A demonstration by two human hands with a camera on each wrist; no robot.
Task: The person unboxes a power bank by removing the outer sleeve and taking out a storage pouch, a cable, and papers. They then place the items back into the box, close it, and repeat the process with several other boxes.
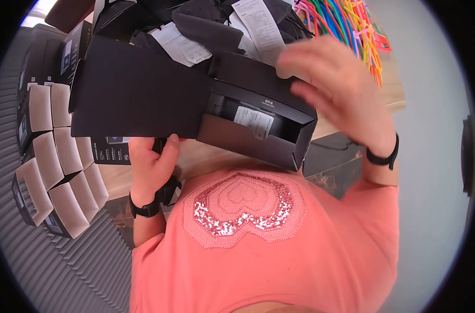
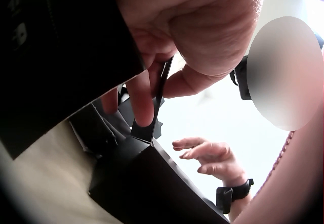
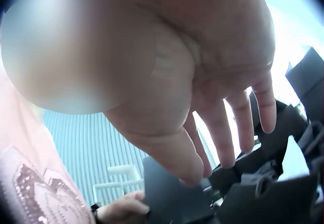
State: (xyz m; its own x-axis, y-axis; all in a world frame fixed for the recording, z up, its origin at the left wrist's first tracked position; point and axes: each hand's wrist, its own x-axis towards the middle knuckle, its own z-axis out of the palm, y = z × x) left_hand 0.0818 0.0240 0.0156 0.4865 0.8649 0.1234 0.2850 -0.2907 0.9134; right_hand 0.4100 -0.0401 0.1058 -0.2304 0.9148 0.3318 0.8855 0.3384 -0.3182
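Observation:
A black box point(image 1: 242, 141) is held tilted above the table, its wide lid panel point(image 1: 143, 88) folded out to the left. Inside are a printed black insert point(image 1: 266, 102) and a white label point(image 1: 253, 121). The left hand point(image 1: 153, 161) holds the lid's lower edge; the left wrist view shows this hand point(image 2: 202, 27) pinching a thin black panel point(image 2: 161, 90) between thumb and fingers. Over the box's right end, the right hand point(image 1: 342, 88) is raised and blurred, fingers apart. No object shows in the right hand point(image 3: 212, 67) in the right wrist view.
Black pouches point(image 1: 206, 26) and white printed papers point(image 1: 258, 28) lie behind the box. Colourful thin tubes point(image 1: 347, 26) are at the back right of the wooden table point(image 1: 394, 86). Several cartons with pale flaps point(image 1: 65, 151) are stacked at the left.

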